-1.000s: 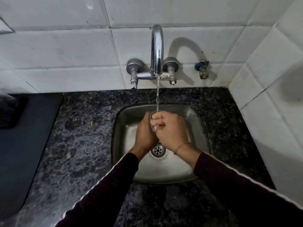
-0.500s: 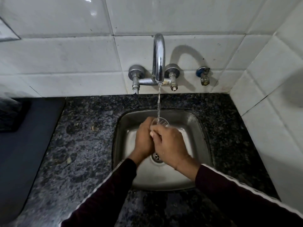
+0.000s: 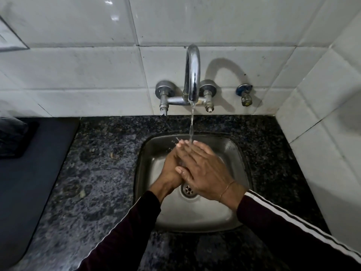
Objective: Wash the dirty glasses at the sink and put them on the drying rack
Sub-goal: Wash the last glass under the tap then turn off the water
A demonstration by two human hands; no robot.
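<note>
Both my hands are over the steel sink [image 3: 232, 153], under the thin stream from the chrome tap [image 3: 192, 75]. My left hand [image 3: 170, 169] is curled around a clear glass [image 3: 181, 162], which is almost wholly hidden; only a sliver shows between the hands. My right hand [image 3: 203, 173] lies flat across the top of it with the fingers stretched out and pointing to the upper left. The water lands on the right hand's fingertips.
Dark speckled granite counter [image 3: 93, 173] surrounds the sink. A dark mat [image 3: 29, 173] lies on the left, with a dark object [image 3: 11, 137] at its far end. White tiled walls stand behind and close on the right. The drain [image 3: 188, 189] shows below my hands.
My right hand has gone from a closed grip on the glass to a flat palm laid over it. The glass rim seen half a second ago is now covered. The view has tilted up slightly.
</note>
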